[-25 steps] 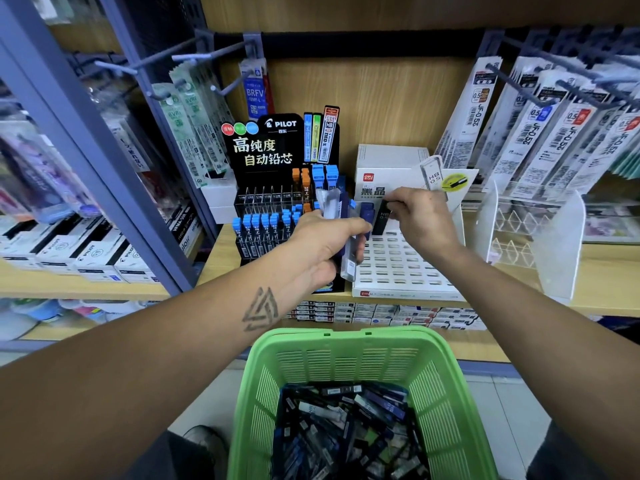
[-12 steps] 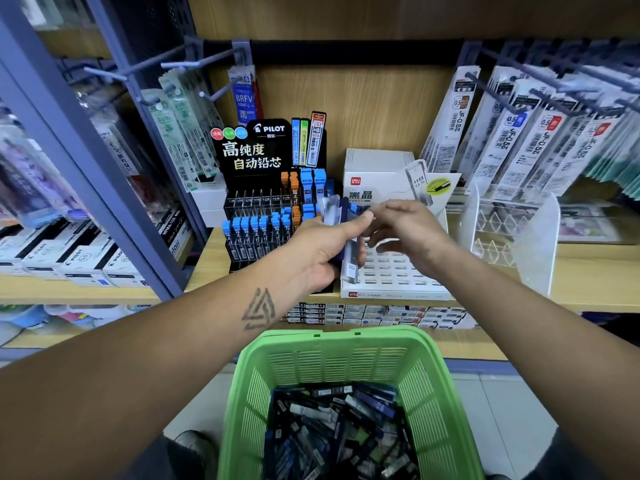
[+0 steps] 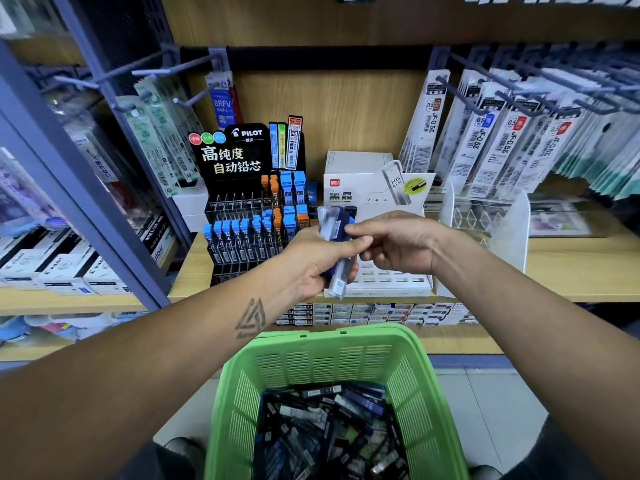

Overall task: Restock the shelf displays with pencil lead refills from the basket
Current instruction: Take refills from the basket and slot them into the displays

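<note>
My left hand (image 3: 311, 265) grips a small bundle of lead refill cases (image 3: 331, 223), clear and dark blue, upright in front of the shelf. My right hand (image 3: 398, 247) meets it from the right, its fingertips pinching a blue case at the top of the bundle. Behind my hands a white slotted display tray (image 3: 391, 282) lies on the wooden shelf, with a black Pilot display rack (image 3: 242, 216) of blue and orange capped refills to its left. Below, a green basket (image 3: 346, 336) holds several loose refill cases (image 3: 325, 427).
Hanging refill packs (image 3: 485, 140) fill the pegs at upper right, and more packs (image 3: 156, 133) hang at upper left. A clear plastic divider (image 3: 509, 233) stands right of the white tray. A blue shelf post (image 3: 69, 188) slants down the left. Boxed stock (image 3: 374, 311) lines the lower shelf.
My right hand has come back from over the white tray to the bundle in my left hand, and the dark refill it held is gone from it. Both hands have dropped slightly in view.
</note>
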Motion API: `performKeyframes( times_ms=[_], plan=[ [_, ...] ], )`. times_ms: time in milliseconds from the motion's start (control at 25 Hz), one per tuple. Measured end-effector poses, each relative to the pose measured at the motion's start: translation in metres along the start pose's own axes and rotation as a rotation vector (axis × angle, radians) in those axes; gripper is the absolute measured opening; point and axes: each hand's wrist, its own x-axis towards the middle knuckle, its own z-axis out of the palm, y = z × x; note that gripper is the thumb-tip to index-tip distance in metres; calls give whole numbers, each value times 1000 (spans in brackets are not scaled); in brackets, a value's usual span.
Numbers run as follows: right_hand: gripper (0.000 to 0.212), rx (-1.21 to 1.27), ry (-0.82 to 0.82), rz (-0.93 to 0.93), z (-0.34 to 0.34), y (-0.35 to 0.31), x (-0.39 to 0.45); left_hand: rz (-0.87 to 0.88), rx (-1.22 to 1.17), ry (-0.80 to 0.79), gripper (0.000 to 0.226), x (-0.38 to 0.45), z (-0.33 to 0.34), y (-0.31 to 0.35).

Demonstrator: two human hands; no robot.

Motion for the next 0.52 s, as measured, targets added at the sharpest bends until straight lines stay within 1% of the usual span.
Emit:
performKeyframes(
  times_ms=[80,160,280,360,520],
  plan=[
    [16,99,0,-6,-3,2,3,-7,-9,-21,27,-1,-1,2],
    [12,182,10,-38,-8,5,5,-40,-71,-32,26,-1,-2,4],
    [5,269,77,-112,-13,8,11,-74,-129,-23,21,-1,-4,6],
    [6,307,120,-155,-16,9,14,-84,-127,-22,21,-2,-6,7],
    [7,316,132,-216,-18,10,17,-100,-159,-27,22,-4,-9,10]
  ],
)
